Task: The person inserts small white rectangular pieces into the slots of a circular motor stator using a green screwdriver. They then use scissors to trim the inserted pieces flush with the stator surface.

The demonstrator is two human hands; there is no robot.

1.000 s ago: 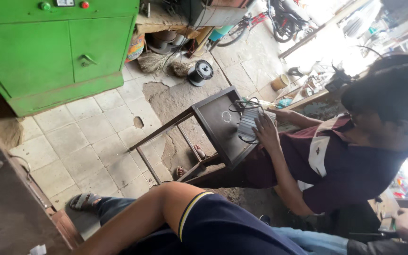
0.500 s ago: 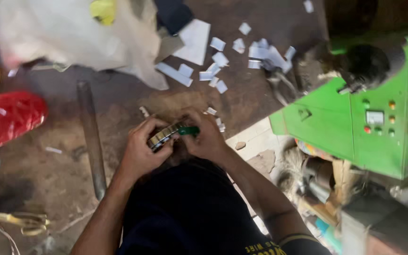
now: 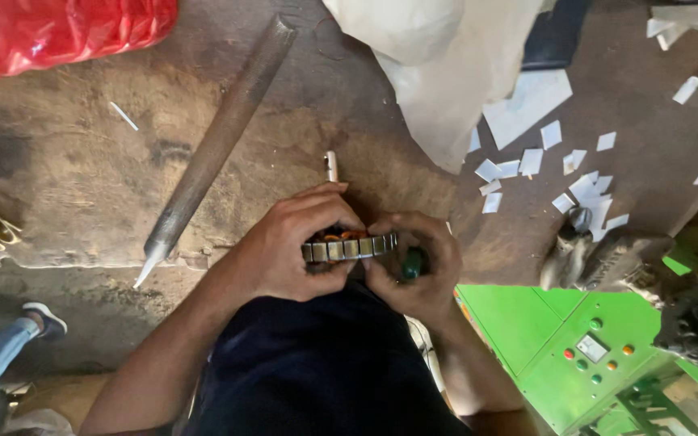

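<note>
Both hands clamped on 1 thing here: left hand [image 3: 284, 250] wrapped around the near edge of a round metal stator core [image 3: 349, 246], grip closed tight on its rim, thumb over the top. Right hand [image 3: 418, 270] closed too, pinching the other side of the core along with a green-handled tool [image 3: 411, 263], tip hidden so can't tell exactly where it's poking. Looks like mid-step work on the windings or slots, held just above the lap at the edge of the worktop [image 3: 82, 186]. Next move probably calls for a steady hold and small, careful pushes. Core itself: ring of stacked steel segments, shiny grey outside, orange-copper wire peeking inside. Further out: long metal file [image 3: 212, 153] lying diagonal, white paper scraps [image 3: 575, 173] scattered right, red plastic bag [image 3: 50, 28] top left, green machine [image 3: 559, 347] lower right.
</note>
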